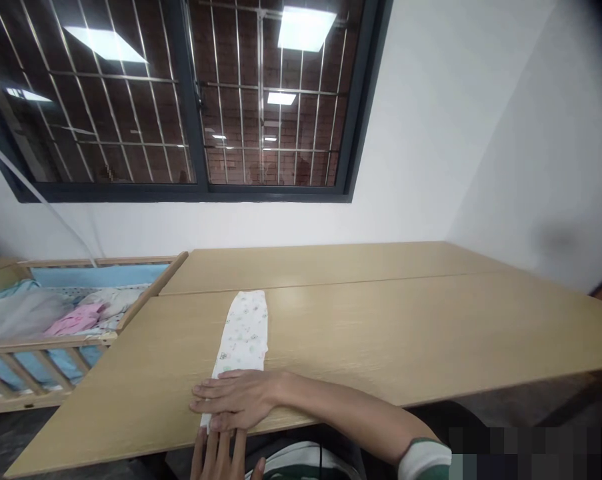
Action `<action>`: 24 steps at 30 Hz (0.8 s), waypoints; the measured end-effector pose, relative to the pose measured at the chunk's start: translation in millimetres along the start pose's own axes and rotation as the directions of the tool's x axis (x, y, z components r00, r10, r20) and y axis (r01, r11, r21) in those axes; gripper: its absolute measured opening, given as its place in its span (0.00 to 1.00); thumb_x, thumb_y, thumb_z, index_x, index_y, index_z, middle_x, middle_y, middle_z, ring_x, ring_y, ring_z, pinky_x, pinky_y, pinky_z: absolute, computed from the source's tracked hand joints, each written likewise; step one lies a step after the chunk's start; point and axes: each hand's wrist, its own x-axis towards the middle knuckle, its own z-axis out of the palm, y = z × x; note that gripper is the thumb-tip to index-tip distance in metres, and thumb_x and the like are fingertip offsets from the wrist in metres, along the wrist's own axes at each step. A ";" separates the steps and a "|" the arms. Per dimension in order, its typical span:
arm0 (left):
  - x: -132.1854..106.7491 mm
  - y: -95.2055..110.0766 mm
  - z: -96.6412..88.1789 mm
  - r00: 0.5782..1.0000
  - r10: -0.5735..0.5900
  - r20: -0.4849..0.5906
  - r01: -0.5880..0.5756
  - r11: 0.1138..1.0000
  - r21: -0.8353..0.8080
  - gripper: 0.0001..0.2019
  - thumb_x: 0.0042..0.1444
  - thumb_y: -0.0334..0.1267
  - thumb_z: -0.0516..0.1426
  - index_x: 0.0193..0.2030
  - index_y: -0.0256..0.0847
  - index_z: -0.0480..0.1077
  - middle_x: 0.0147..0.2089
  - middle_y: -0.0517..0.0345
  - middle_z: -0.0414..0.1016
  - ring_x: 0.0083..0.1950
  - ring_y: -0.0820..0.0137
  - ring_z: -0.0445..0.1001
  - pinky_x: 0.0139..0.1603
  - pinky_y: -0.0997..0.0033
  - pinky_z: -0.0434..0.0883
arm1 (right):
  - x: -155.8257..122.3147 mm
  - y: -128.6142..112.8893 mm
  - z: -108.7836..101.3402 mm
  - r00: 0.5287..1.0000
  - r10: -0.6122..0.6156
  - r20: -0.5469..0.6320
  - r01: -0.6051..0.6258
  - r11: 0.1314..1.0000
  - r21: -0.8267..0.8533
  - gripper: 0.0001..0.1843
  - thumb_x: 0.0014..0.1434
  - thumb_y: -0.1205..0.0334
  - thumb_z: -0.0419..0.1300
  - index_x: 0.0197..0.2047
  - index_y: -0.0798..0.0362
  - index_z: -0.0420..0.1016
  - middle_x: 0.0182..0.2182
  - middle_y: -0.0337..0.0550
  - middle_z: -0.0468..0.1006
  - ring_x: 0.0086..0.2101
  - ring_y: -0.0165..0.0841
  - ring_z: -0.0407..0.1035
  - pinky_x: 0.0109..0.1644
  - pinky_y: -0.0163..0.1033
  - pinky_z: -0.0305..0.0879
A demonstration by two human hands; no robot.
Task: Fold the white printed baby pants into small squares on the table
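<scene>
A white printed cloth (243, 330), folded into a narrow strip, lies flat on the wood-grain surface (391, 320) left of the frame's centre; its long axis runs from the lower edge up toward mid-frame, leaning slightly right, away from the person. The right hand (238, 398), its forearm reaching in from the lower right, lies palm down across the near part of the strip, fingers straight and pointing left, crosswise to that axis, gripping nothing visible; most of the cloth stretches beyond it, toward the top of the frame. The left hand (223, 457), at bottom centre-left, points up along the strip, fingers extended and slightly parted; its fingertips are nearest the cloth's lower end, by the right thumb, though whether they press the fabric cannot be told.
</scene>
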 end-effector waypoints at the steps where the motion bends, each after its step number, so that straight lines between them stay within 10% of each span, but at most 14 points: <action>1: 0.3 -0.1 -0.7 0.994 0.055 -0.092 -0.050 0.997 0.054 0.23 0.56 0.56 0.57 0.51 0.47 0.80 0.51 0.43 0.80 0.57 0.40 0.74 0.60 0.37 0.68 | -0.8 3.8 -2.3 1.000 0.015 0.008 -0.015 1.000 -0.006 0.34 0.72 0.45 0.44 0.76 0.45 0.42 0.74 0.42 0.42 0.72 0.32 0.33 0.74 0.43 0.30; 10: 18.4 12.0 -20.5 0.956 0.127 -0.264 -0.085 0.982 0.167 0.44 0.58 0.53 0.56 0.76 0.38 0.45 0.65 0.36 0.69 0.66 0.44 0.67 0.59 0.46 0.65 | 3.5 82.5 -38.9 0.959 0.240 -0.150 -0.260 0.957 -0.130 0.35 0.71 0.41 0.45 0.75 0.45 0.46 0.74 0.44 0.43 0.73 0.36 0.34 0.75 0.49 0.30; 24: 13.8 7.2 -12.6 0.939 0.184 -0.290 -0.113 0.963 0.244 0.34 0.56 0.54 0.58 0.66 0.38 0.66 0.59 0.35 0.74 0.61 0.43 0.72 0.53 0.45 0.72 | 2.3 168.7 -82.4 0.784 0.486 -0.388 -0.566 0.816 -0.122 0.36 0.71 0.41 0.42 0.75 0.49 0.49 0.74 0.43 0.44 0.72 0.40 0.37 0.75 0.50 0.36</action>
